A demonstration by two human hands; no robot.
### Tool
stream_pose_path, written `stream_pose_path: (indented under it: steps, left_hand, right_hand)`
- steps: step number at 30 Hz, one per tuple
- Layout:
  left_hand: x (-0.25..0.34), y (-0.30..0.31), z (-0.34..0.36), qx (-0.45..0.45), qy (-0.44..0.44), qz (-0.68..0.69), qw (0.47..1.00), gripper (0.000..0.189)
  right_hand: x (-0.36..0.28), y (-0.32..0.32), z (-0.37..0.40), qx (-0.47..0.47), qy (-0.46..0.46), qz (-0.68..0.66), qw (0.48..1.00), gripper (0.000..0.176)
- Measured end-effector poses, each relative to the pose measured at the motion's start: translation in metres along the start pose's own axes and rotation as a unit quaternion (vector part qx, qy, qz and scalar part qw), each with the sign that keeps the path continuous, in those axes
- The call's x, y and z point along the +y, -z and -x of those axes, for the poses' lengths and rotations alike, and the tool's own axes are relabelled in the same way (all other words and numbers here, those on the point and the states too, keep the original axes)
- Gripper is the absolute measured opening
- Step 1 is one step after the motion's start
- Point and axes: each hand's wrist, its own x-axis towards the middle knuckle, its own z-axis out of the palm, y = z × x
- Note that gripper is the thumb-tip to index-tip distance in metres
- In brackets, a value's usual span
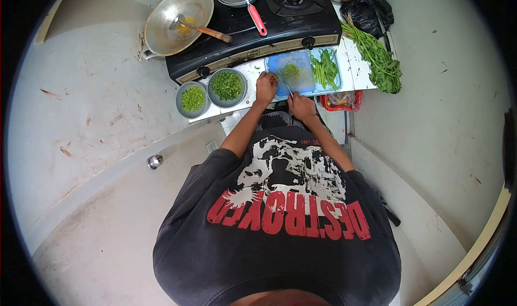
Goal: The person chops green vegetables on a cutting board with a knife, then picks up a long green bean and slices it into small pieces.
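Note:
My right hand (302, 107) grips a knife (284, 81) by its handle, the thin blade pointing up and left over a blue cutting board (304, 83). A small heap of finely chopped greens (291, 71) lies on the board. At the board's left edge is my left hand (266, 88), its fingers curled together beside the blade; whether something is in them is hidden. Cut green stalks and leaves (324, 69) rest right of the board in a light-blue tray (339, 81). Two grey bowls hold chopped greens: darker leaves (226, 85) and paler pieces (193, 98).
Behind the board stands a black gas stove (242, 37) with a wok (161, 34) holding a wooden-handled spatula (214, 34), and a red-handled strainer (257, 19). A leafy bunch (377, 58) hangs over the counter's right end near a black plastic bag (369, 10). Below is a red basket (325, 102).

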Motion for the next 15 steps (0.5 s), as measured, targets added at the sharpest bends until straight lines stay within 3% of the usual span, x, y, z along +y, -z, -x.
stream_pose_path:
  steps: [15]
  left_hand:
    - [-0.008, 0.005, 0.002, -0.014, -0.058, -0.025, 0.998, 0.009]
  right_hand:
    - [-0.018, 0.011, -0.003, -0.027, 0.008, -0.005, 1.000, 0.044]
